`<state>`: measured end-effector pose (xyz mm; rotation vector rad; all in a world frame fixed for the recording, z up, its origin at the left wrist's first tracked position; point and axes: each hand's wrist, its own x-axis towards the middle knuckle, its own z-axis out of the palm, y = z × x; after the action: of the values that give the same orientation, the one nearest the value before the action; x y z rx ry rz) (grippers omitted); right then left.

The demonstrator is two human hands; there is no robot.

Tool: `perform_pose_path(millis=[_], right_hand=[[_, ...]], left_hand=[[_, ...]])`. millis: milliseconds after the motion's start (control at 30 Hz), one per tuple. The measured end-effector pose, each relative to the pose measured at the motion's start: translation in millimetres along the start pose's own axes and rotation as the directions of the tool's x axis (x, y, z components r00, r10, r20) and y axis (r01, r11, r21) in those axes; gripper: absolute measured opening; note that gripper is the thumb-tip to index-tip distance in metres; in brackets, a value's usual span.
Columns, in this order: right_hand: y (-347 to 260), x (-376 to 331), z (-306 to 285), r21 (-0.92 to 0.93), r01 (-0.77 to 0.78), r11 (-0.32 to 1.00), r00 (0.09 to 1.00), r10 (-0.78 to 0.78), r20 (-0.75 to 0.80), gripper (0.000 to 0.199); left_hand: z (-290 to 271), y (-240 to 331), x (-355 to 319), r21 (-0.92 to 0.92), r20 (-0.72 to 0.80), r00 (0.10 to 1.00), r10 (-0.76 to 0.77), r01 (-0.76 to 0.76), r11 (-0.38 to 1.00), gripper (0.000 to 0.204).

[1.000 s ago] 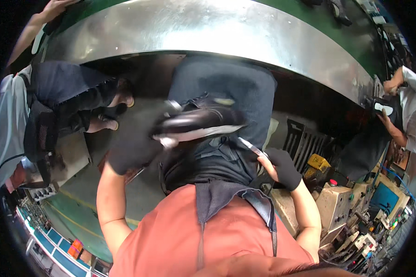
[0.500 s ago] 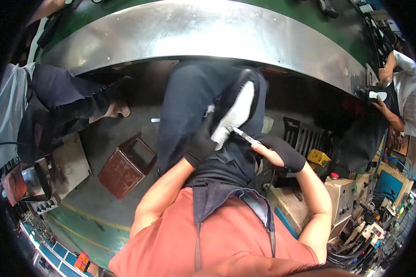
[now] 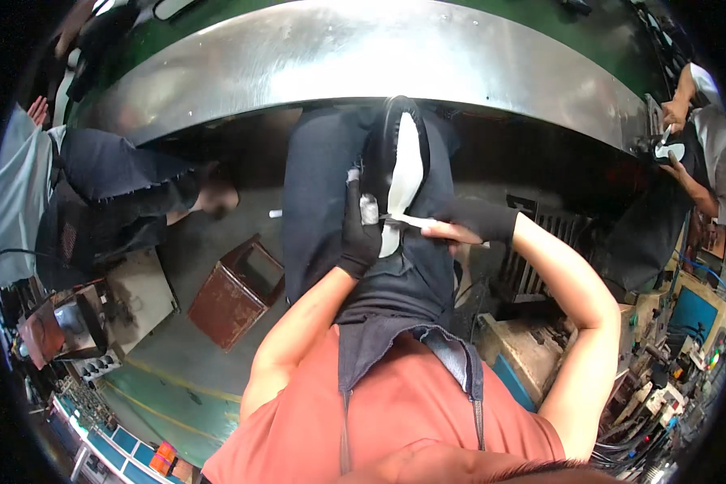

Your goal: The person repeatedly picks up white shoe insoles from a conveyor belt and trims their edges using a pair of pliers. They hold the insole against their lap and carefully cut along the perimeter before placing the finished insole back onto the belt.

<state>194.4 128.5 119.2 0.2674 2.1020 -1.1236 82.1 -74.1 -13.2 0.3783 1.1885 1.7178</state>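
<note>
Just above the frame's centre I am holding a black shoe (image 3: pixel 403 176), white sole (image 3: pixel 410 149) facing up, over dark-clad thighs (image 3: pixel 316 185). My gloved left hand (image 3: pixel 362 234) is clasping its lower left side; my gloved right hand (image 3: pixel 469 223) is pinching a slim white tool (image 3: pixel 415 222), tip over the sole. A shiny metal ledge (image 3: pixel 339 56) is spanning the upper frame.

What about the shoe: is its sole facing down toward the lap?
No, the white sole of the black shoe faces up toward the camera, with the left hand at its heel end.
</note>
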Motion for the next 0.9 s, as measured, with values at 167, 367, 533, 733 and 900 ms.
perform_pose_path(millis=[167, 367, 533, 733, 900], right_hand=[[-50, -7, -23, -0.649, -0.072, 0.757, 0.997, 0.061, -0.040, 0.030], [-97, -8, 45, -0.660, 0.487, 0.572, 0.725, -0.686, -0.059, 0.034], [-10, -8, 30, 0.063, -0.002, 0.998, 0.965, 0.019, -0.262, 0.043], [2, -20, 7, 0.525, 0.056, 0.849, 0.978, 0.058, -0.198, 0.055], [-36, -27, 17, 0.042, -0.036, 0.998, 0.877, 0.052, -0.477, 0.041]], left_hand=[[-11, -15, 10, 0.610, 0.008, 0.981, 0.193, -0.157, 0.776, 0.078], [-2, 14, 24, 0.231, -0.007, 0.999, -0.036, 0.036, 0.972, 0.083], [-19, 50, 33, -0.345, 0.252, 0.899, -0.359, 0.430, 0.834, 0.075], [20, 73, 35, -0.117, 0.106, 0.940, -0.325, 0.336, 0.934, 0.058], [-10, 7, 43, -0.439, 0.133, 0.923, -0.361, 0.381, 0.813, 0.056]])
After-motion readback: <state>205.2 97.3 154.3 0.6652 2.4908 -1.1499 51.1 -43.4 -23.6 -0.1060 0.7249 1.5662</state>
